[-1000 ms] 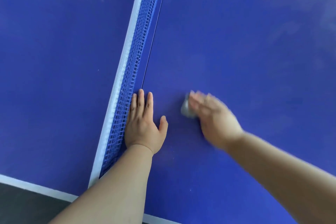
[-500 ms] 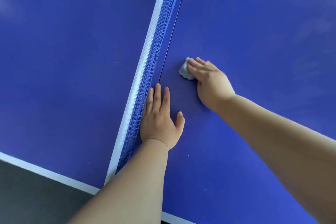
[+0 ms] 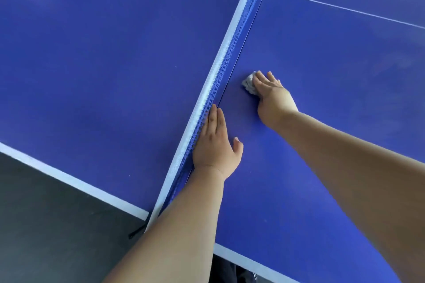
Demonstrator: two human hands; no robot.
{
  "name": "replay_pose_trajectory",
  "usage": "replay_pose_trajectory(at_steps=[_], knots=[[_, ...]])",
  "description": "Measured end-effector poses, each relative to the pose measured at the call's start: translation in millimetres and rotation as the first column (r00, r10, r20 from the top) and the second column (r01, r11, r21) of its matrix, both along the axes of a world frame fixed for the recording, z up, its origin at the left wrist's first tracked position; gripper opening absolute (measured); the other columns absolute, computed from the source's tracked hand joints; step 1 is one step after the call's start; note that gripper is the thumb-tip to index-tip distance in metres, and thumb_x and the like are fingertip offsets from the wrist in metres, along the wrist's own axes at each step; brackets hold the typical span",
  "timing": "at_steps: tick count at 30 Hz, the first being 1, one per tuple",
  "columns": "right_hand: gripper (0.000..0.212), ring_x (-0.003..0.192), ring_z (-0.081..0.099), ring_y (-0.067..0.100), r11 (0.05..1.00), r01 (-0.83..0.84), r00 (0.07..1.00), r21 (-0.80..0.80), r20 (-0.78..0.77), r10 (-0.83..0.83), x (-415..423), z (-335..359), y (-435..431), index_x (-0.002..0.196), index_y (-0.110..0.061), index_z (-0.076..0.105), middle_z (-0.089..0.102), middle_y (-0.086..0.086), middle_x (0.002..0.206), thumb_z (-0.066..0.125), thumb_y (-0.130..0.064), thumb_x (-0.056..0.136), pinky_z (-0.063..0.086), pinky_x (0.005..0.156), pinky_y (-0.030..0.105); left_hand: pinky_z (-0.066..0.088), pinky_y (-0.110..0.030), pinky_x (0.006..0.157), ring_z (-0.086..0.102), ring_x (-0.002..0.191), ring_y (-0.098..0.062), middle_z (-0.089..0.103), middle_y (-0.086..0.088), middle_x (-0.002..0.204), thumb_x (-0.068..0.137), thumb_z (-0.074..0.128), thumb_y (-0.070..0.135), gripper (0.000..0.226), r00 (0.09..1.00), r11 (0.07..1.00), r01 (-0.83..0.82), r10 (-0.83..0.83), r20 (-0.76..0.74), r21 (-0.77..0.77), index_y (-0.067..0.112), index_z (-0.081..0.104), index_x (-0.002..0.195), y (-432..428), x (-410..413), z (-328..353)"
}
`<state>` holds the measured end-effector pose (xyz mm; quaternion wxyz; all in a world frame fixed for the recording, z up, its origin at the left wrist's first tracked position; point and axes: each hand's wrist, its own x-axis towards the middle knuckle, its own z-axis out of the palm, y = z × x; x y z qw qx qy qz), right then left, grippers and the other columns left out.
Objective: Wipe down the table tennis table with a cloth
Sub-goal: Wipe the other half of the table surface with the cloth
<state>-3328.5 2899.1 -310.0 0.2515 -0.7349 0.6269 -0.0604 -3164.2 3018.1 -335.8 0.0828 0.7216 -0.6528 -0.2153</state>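
The blue table tennis table (image 3: 333, 76) fills the view, split by a blue net (image 3: 232, 57) with a white top band. My left hand (image 3: 216, 142) lies flat on the right half, its fingers straight and touching the foot of the net. Farther up the same half, my right hand (image 3: 273, 96) presses a small grey cloth (image 3: 248, 82) onto the surface with straight fingers. Most of the cloth is hidden under those fingers. The cloth sits a short way right of the net.
A white edge line (image 3: 69, 179) runs along the near side of the table. Dark grey floor (image 3: 46, 225) shows at the lower left. Thin white centre lines (image 3: 345, 8) cross both halves far up. A black strap (image 3: 135, 233) hangs at the net's near end.
My right hand has slid the cloth away from me along the net, from beside my left hand to well beyond it. My left hand has stayed flat by the net.
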Motion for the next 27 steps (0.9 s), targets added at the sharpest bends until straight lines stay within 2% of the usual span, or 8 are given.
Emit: replay_pose_trajectory(at_steps=[3,6,9,13,17,20,24,27], knots=[[0.082,0.158,0.012,0.02,0.984,-0.17,0.983,-0.046,0.065,0.173,7.3,-5.3,54.9,0.159,-0.021,0.036,0.028,-0.012,0.166,0.038,0.018,0.087,0.008,0.126,0.03,0.028,-0.029,0.117,0.003,0.157,-0.012,-0.021,0.013,0.17,0.099,0.044,0.048,0.085,0.999,1.0,-0.006,0.007,-0.042,0.026,0.019,0.0,0.166,60.0,25.1,0.8],[0.074,0.152,0.027,0.024,0.925,-0.371,0.919,-0.081,0.108,0.378,-8.6,-1.9,142.1,0.146,-0.013,0.055,0.046,-0.007,0.156,0.051,0.023,0.081,0.022,0.125,0.047,0.024,-0.026,0.112,0.003,0.156,-0.011,-0.028,0.017,0.167,0.099,0.045,0.049,0.088,0.997,0.998,0.054,-0.054,-0.058,0.008,0.019,-0.003,0.166,97.3,42.8,0.3],[0.073,0.153,0.026,0.027,0.856,-0.516,0.853,0.004,0.095,0.514,-19.4,2.2,162.0,0.147,-0.012,0.055,0.044,-0.007,0.157,0.055,0.021,0.082,0.022,0.124,0.045,0.028,-0.03,0.118,0.0,0.158,-0.01,-0.04,0.021,0.16,0.101,0.042,0.05,0.091,0.997,0.999,0.03,-0.028,-0.067,0.031,0.025,-0.02,0.162,86.9,38.1,-1.0],[0.077,0.158,0.009,0.025,0.971,-0.24,0.969,0.01,-0.054,0.24,3.1,4.4,61.9,0.162,-0.019,0.028,0.02,-0.005,0.17,0.041,0.009,0.092,0.012,0.126,0.034,0.02,-0.018,0.112,0.004,0.154,-0.007,-0.043,0.025,0.158,0.098,0.036,0.055,0.09,0.997,1.0,0.005,-0.004,-0.078,0.016,0.028,-0.021,0.161,80.1,34.1,-6.8],[0.09,0.159,0.002,0.024,1.0,-0.005,1.0,0.01,0.009,0.005,32.1,-1.1,-11.8,0.163,-0.025,0.023,0.016,-0.013,0.17,0.035,0.014,0.082,0.015,0.125,0.034,0.021,-0.018,0.103,0.006,0.145,-0.001,-0.04,0.026,0.158,0.094,0.033,0.058,0.09,0.997,1.0,0.003,-0.004,-0.071,-0.01,0.029,-0.017,0.163,80.9,35.8,-11.7],[0.086,0.159,0.005,0.025,0.97,-0.239,0.971,-0.047,0.001,0.239,39.3,-11.8,16.0,0.161,-0.022,0.028,0.023,-0.01,0.168,0.037,0.014,0.083,0.007,0.129,0.038,0.014,-0.017,0.109,0.001,0.15,-0.004,-0.044,0.026,0.155,0.095,0.034,0.056,0.09,0.999,1.0,0.017,-0.017,-0.041,-0.001,0.026,-0.016,0.163,80.2,34.9,-11.0],[0.077,0.156,0.019,0.026,0.841,-0.54,0.84,-0.036,0.045,0.541,1.0,-12.3,128.0,0.153,-0.018,0.048,0.038,-0.01,0.161,0.052,0.016,0.084,0.015,0.126,0.041,0.005,-0.018,0.114,-0.002,0.154,-0.008,-0.043,0.021,0.159,0.094,0.032,0.058,0.092,0.999,1.0,0.03,-0.03,-0.031,0.009,0.023,-0.018,0.163,80.8,35.8,-10.5],[0.086,0.157,-0.001,0.014,0.764,-0.643,0.765,0.043,-0.011,0.644,-23.9,0.4,138.7,0.16,-0.028,0.028,0.015,-0.024,0.164,0.048,0.013,0.088,0.0,0.126,0.028,0.021,-0.025,0.116,0.008,0.155,-0.013,-0.041,0.023,0.16,0.096,0.037,0.056,0.092,0.998,1.0,0.015,-0.015,-0.063,0.014,0.026,-0.018,0.163,81.2,36.1,-10.3]])
